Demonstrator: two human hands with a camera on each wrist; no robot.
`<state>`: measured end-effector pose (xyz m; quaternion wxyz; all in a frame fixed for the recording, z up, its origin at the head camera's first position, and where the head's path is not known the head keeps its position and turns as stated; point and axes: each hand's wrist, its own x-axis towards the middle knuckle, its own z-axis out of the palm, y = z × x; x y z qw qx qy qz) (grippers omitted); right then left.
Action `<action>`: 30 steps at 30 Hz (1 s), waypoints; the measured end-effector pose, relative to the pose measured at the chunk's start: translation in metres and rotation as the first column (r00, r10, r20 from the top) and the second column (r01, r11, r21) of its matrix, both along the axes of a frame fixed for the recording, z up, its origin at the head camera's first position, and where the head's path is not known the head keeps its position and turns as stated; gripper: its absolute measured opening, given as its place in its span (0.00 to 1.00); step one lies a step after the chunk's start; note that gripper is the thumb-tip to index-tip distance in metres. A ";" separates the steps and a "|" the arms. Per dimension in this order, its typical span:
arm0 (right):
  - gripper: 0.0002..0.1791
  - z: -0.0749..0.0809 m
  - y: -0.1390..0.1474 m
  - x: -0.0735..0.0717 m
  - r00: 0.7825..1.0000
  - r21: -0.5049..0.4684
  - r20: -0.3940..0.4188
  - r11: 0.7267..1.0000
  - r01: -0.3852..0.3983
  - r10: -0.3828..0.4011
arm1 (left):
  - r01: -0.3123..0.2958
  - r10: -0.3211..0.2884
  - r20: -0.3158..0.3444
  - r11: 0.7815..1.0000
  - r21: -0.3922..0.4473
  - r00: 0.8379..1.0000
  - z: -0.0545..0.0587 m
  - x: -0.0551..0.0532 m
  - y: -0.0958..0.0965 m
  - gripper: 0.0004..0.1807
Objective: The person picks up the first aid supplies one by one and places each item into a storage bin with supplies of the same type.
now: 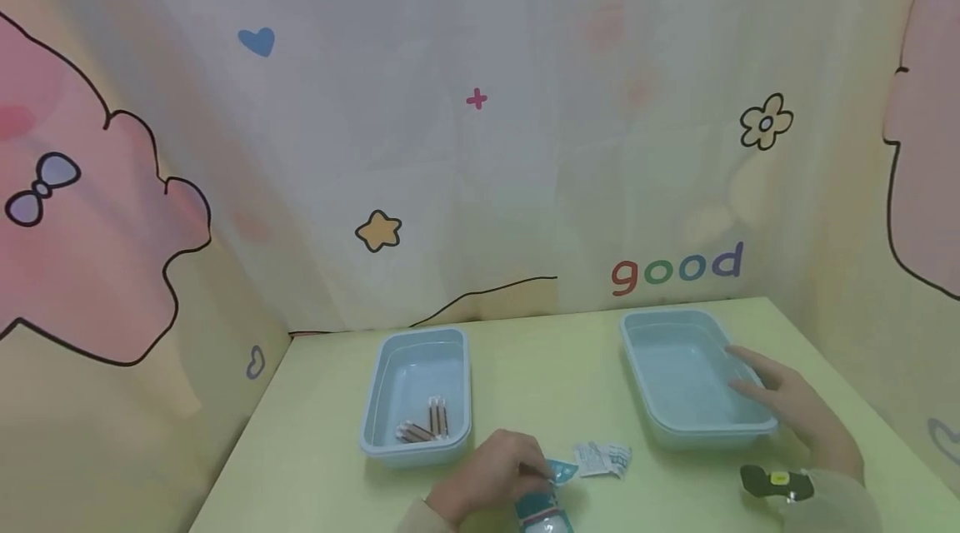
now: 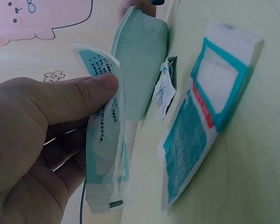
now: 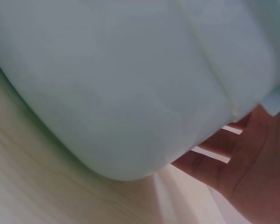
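Pale blue plastic, the left tray [image 1: 416,456] has brown sticks with white ends [image 1: 437,418] in it, so that bit looks done. The left hand [image 2: 42,121] pinches a clear and teal packet [image 2: 105,161] between thumb and fingers, beside the right tray [image 1: 712,436]. A flat teal packet [image 2: 184,140] and small white packets [image 1: 602,460] lie on the table [image 1: 536,383], so they seem left to do. The right hand [image 1: 798,404] holds the right tray's side, part open round its rim.

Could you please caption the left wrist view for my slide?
Left hand pinching a printed plastic packet near a teal-and-white packet, small white sachet and plastic tub.
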<state>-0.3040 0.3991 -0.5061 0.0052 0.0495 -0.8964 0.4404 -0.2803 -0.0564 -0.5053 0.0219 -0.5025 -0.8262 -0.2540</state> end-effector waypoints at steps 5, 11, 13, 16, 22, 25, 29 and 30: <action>0.40 0.002 -0.001 0.001 1.000 0.002 0.003 1.000 0.010 -0.010 | -0.005 0.005 -0.019 1.000 0.007 1.000 0.008 -0.005 -0.002 0.04; 0.39 -0.001 -0.001 0.002 1.000 0.007 -0.011 1.000 0.008 -0.008 | -0.003 0.003 -0.012 1.000 0.026 1.000 0.017 -0.010 -0.002 0.04; 0.38 -0.003 -0.001 0.001 1.000 0.013 -0.017 1.000 0.011 -0.010 | -0.004 0.004 -0.004 0.999 0.033 1.000 0.021 -0.012 0.000 0.04; 0.38 -0.003 -0.001 0.000 1.000 0.014 -0.018 1.000 0.009 -0.008 | -0.012 0.012 0.010 0.999 0.038 1.000 0.025 -0.014 0.002 0.04; 0.38 -0.002 0.000 -0.001 1.000 0.004 -0.025 1.000 0.000 0.000 | -0.010 0.010 0.010 0.999 0.052 1.000 0.032 -0.017 0.004 0.04; 0.38 -0.001 0.001 -0.002 0.999 0.003 -0.042 1.000 -0.004 0.004 | -0.013 0.011 0.017 0.998 0.065 1.000 0.036 -0.019 0.006 0.05; 0.38 0.000 0.000 -0.002 0.999 -0.003 -0.044 1.000 -0.008 0.007 | -0.022 0.018 0.048 0.997 0.067 0.999 0.041 -0.021 0.008 0.05; 0.38 0.000 -0.001 -0.002 0.999 -0.005 -0.043 1.000 -0.008 0.007 | -0.022 0.019 0.052 0.998 0.067 0.998 0.041 -0.021 0.009 0.05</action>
